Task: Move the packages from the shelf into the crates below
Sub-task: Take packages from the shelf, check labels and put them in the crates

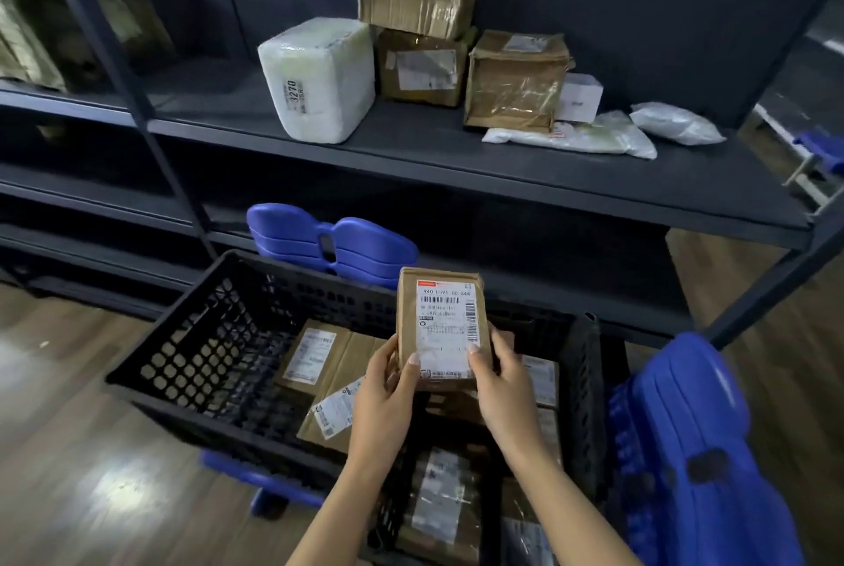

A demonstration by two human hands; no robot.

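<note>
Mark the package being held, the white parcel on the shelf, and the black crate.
Held package [445, 328]: head view, its white label.
White parcel [319, 85]: head view, its front face.
Black crate [205, 337]: head view, its perforated left wall.

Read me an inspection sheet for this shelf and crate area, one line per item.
Surface: dark shelf, packages on its right half.
Job's things: white wrapped parcel, brown boxes, small white box and plastic bags on the shelf; black crate below holds flat brown packages.
Clutter: blue plastic seats behind and right of the crate.
Grips: left hand and right hand both hold a labelled brown package above the crate.
Cables: nothing seen.
Surroundings: wooden floor; more shelving at left.
</note>
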